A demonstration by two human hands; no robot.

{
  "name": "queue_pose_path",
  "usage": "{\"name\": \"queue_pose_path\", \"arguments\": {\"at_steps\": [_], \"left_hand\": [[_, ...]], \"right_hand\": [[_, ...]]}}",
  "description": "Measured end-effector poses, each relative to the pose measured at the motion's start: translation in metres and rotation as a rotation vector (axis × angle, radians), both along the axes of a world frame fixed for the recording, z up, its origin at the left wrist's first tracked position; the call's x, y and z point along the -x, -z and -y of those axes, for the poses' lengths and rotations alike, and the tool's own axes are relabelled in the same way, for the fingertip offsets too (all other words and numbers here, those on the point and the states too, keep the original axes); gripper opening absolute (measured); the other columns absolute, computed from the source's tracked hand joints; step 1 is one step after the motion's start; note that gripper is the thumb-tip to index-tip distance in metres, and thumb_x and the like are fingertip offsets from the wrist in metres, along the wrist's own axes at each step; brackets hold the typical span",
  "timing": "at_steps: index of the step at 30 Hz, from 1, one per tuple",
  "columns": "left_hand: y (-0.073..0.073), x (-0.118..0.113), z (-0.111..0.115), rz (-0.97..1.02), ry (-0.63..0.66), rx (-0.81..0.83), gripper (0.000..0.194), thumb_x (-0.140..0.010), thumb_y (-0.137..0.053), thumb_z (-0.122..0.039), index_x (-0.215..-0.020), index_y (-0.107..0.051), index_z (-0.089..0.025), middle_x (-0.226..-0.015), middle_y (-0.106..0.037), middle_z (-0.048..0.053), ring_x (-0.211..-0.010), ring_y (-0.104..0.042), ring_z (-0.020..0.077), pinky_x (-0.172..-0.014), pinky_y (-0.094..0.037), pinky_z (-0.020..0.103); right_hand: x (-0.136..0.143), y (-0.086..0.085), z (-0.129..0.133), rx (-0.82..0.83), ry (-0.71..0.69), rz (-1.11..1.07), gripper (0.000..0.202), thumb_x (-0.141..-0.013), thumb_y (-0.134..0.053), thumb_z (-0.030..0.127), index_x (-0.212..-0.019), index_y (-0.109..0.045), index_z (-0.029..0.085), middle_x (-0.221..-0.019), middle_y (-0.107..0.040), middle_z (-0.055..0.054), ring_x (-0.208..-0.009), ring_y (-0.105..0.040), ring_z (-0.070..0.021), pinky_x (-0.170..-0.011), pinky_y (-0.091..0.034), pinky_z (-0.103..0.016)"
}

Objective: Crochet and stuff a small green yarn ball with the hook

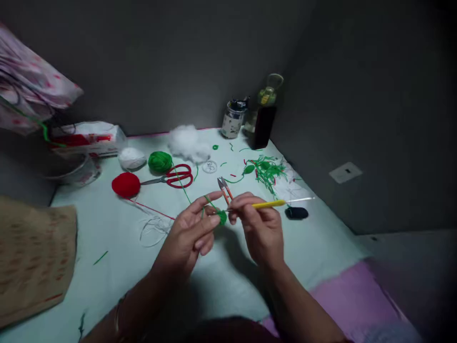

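My left hand [191, 228] pinches a small green crocheted piece [222, 217] between thumb and fingers, with green yarn looped over the raised index finger. That strand runs back to a green yarn ball [160, 162]. In my right hand [262, 228] is a crochet hook with a yellow handle [269, 204], its tip at the green piece. Just behind my fingers lie small orange-handled snips [224, 186], blades pointing away. Red-handled scissors [180, 176] rest beyond my left hand, near a red yarn ball [126, 185].
White yarn [132, 158], stuffing [189, 143] and a tissue pack [103, 138] are at the back left. Behind stand a pen jar [233, 122], a phone [264, 127] and a bottle [267, 96]. Green scraps [269, 174] and a dark oval object [296, 213] lie right; a brown bag [35, 262] left.
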State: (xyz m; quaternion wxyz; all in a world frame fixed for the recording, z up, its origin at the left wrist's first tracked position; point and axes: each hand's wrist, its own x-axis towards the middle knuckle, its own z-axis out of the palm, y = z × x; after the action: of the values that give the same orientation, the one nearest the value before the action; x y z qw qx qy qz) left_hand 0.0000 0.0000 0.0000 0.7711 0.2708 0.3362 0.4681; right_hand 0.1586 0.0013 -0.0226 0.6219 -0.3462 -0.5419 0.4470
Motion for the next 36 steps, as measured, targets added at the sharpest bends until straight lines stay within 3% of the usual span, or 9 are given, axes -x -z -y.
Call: {"name": "queue_pose_path", "arguments": {"at_steps": [4, 8, 10, 12, 15, 20, 25, 29, 36], "left_hand": [[0.008, -0.004, 0.005, -0.105, -0.098, -0.067, 0.043, -0.081, -0.082, -0.02, -0.123, -0.073, -0.024, -0.088, -0.063, -0.002, -0.044, -0.036, -0.0014, -0.044, -0.043, 0.014], [0.006, -0.003, 0.003, -0.014, -0.064, 0.017, 0.043, -0.078, -0.083, -0.02, -0.12, -0.074, -0.019, -0.072, -0.057, -0.005, -0.042, -0.027, -0.0009, -0.041, -0.038, 0.013], [0.003, -0.001, 0.0, 0.059, -0.014, 0.104, 0.038, -0.078, -0.084, -0.02, -0.115, -0.077, -0.014, -0.063, -0.047, -0.008, -0.042, -0.019, -0.0007, -0.04, -0.034, 0.012], [-0.001, 0.001, -0.002, 0.086, -0.02, 0.141, 0.034, -0.076, -0.084, -0.019, -0.109, -0.079, -0.012, -0.06, -0.04, -0.01, -0.043, -0.018, -0.0005, -0.04, -0.032, 0.01], [-0.002, 0.003, -0.002, 0.012, -0.08, 0.057, 0.033, -0.077, -0.084, -0.017, -0.109, -0.08, -0.018, -0.071, -0.051, -0.006, -0.044, -0.026, -0.0018, -0.043, -0.035, 0.011], [0.005, 0.003, 0.003, -0.22, -0.047, -0.138, 0.035, -0.084, -0.081, -0.027, -0.119, -0.076, -0.026, -0.09, -0.067, 0.001, -0.059, -0.056, 0.0049, -0.054, -0.041, 0.016], [0.007, 0.006, 0.004, -0.225, -0.012, -0.161, 0.031, -0.087, -0.077, -0.028, -0.118, -0.076, -0.028, -0.095, -0.066, 0.001, -0.065, -0.057, 0.0066, -0.06, -0.045, 0.019], [0.004, 0.007, 0.004, -0.266, -0.058, -0.148, 0.03, -0.084, -0.079, -0.027, -0.114, -0.077, -0.028, -0.087, -0.062, -0.001, -0.067, -0.059, 0.008, -0.063, -0.047, 0.02], [-0.002, 0.005, 0.009, -0.445, -0.14, -0.2, 0.034, -0.081, -0.08, -0.024, -0.115, -0.076, -0.025, -0.077, -0.057, -0.004, -0.062, -0.052, 0.0069, -0.053, -0.04, 0.016]], "right_hand": [[0.006, -0.006, 0.006, -0.14, 0.113, 0.251, 0.019, -0.098, -0.061, 0.017, -0.103, -0.077, 0.025, -0.094, -0.072, -0.004, -0.086, -0.066, -0.0171, -0.071, -0.054, -0.03], [0.005, -0.008, 0.013, -0.448, 0.255, 0.621, 0.032, -0.094, -0.063, 0.008, -0.119, -0.074, 0.024, -0.103, -0.074, -0.008, -0.093, -0.069, -0.0201, -0.079, -0.057, -0.035], [0.002, -0.008, 0.013, -0.445, 0.263, 0.571, 0.032, -0.094, -0.062, 0.008, -0.118, -0.075, 0.025, -0.102, -0.074, -0.008, -0.092, -0.068, -0.0201, -0.078, -0.056, -0.035], [0.0, -0.008, 0.011, -0.298, 0.219, 0.334, 0.027, -0.098, -0.058, 0.011, -0.111, -0.076, 0.027, -0.095, -0.072, -0.005, -0.083, -0.066, -0.0173, -0.072, -0.054, -0.033], [-0.001, -0.008, 0.006, -0.071, 0.087, 0.059, 0.022, -0.1, -0.057, 0.019, -0.101, -0.077, 0.028, -0.09, -0.069, -0.002, -0.072, -0.06, -0.0139, -0.066, -0.051, -0.031], [0.004, -0.005, 0.002, 0.049, 0.006, 0.025, 0.015, -0.097, -0.065, 0.024, -0.098, -0.08, 0.026, -0.093, -0.072, -0.003, -0.076, -0.063, -0.0127, -0.068, -0.052, -0.027], [0.0, -0.006, 0.0, 0.209, -0.072, -0.193, 0.018, -0.098, -0.064, 0.033, -0.091, -0.077, 0.023, -0.086, -0.072, -0.002, -0.068, -0.064, -0.0111, -0.064, -0.054, -0.025], [0.0, -0.01, 0.003, 0.129, -0.035, -0.13, 0.021, -0.101, -0.058, 0.033, -0.092, -0.074, 0.022, -0.087, -0.073, -0.003, -0.069, -0.066, -0.0125, -0.065, -0.056, -0.027], [0.003, -0.011, 0.015, -0.221, 0.126, 0.272, 0.023, -0.103, -0.048, 0.014, -0.109, -0.069, 0.023, -0.096, -0.072, -0.005, -0.077, -0.068, -0.0143, -0.071, -0.058, -0.032]]}}
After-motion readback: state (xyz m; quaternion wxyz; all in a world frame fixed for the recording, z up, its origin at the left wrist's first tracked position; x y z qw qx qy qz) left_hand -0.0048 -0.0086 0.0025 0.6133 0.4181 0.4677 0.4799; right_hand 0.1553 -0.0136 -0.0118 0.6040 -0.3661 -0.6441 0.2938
